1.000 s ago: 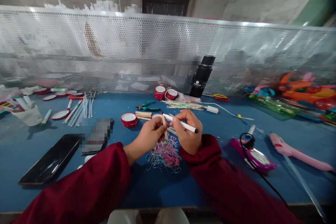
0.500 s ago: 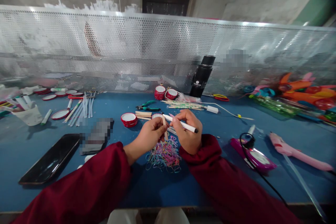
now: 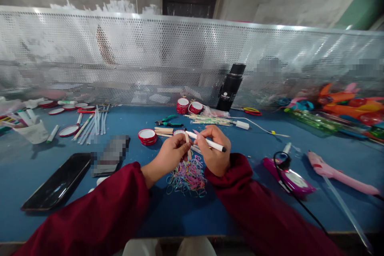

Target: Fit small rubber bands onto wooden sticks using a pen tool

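My left hand (image 3: 171, 151) pinches a flat wooden craft stick (image 3: 188, 147), held roughly upright. In my right hand (image 3: 215, 150) is a white marker (image 3: 207, 140) with a black end, gripped like a pen. Its dark tip is close to the stick's upper end; whether they touch I cannot tell. Below both hands lies a heap of colourful small rubber bands (image 3: 189, 178). More wooden sticks (image 3: 163, 131) lie just beyond my left hand, beside a small red and white round drum-like piece (image 3: 147, 136). A similar round piece is partly hidden behind my fingers.
Green-handled pliers (image 3: 169, 121) and a black bottle (image 3: 231, 88) stand farther back. At left are a black tray-like case (image 3: 58, 182), a paper cup of markers (image 3: 33, 130) and glue sticks (image 3: 96, 126). A pink glue gun (image 3: 342, 174) and purple device (image 3: 289, 178) lie at right.
The marker's tip has shifted very slightly left near the top of the stick. Both hands otherwise keep their place and grip.
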A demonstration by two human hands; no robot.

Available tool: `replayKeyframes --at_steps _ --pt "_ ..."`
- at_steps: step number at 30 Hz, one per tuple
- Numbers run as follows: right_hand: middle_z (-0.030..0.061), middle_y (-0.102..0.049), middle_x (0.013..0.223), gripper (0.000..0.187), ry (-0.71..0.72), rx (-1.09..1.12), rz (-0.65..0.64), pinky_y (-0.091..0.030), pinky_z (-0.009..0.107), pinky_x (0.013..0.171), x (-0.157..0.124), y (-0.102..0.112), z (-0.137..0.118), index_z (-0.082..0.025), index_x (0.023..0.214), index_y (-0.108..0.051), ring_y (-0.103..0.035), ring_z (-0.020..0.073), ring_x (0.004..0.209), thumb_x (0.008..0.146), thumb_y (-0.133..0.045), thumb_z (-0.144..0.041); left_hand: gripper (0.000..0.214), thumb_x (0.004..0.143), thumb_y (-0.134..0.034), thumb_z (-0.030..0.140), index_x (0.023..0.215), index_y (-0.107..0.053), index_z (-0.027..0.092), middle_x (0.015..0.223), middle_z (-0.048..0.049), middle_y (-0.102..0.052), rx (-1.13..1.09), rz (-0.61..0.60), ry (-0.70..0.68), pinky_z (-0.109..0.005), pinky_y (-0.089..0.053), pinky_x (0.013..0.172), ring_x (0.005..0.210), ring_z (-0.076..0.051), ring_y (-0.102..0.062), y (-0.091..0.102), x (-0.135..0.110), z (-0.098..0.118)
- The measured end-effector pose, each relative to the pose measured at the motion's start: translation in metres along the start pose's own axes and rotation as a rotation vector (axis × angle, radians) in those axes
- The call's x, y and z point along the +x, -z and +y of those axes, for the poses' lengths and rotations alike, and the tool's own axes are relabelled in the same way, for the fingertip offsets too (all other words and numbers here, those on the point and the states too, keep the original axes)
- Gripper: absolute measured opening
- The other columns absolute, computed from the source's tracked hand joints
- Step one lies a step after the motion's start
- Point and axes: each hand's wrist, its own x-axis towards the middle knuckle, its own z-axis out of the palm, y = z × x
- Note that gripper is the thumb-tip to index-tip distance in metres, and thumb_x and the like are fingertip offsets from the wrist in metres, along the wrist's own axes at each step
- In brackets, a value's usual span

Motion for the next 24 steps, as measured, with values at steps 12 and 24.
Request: replayKeyframes --at_steps 12,24 --pt "-0.0002 -0.060 0.067 0.012 -0.010 0.012 0.011 -0.043 0.034 0.071 0.0014 0.0012 -0.0014 -0.022 0.071 -0.056 -0.055 0.0180 0.071 0.082 -0.058 -0.022 0.029 0.087 -0.056 0.043 0.076 -0.046 0.018 0.056 0.0016 -0.056 0.005 0.005 0.008 -0.022 -0.036 0.047 0.046 -0.009 -0.049 -0.0004 -0.0007 0.0019" --pt "-0.0006 -0.060 0.067 0.012 -0.036 0.005 0.030 -0.044 0.034 0.070 0.0011 0.0015 -0.0011 -0.023 0.071 -0.055 -0.056 0.0179 0.068 0.082 -0.058 -0.023 0.029 0.087 -0.056 0.043 0.075 -0.046 0.018 0.057 0.0016 -0.056 -0.001 0.002 0.002 -0.023 -0.036 0.047 0.046 -0.009 -0.050 -0.0001 -0.0003 0.0013"
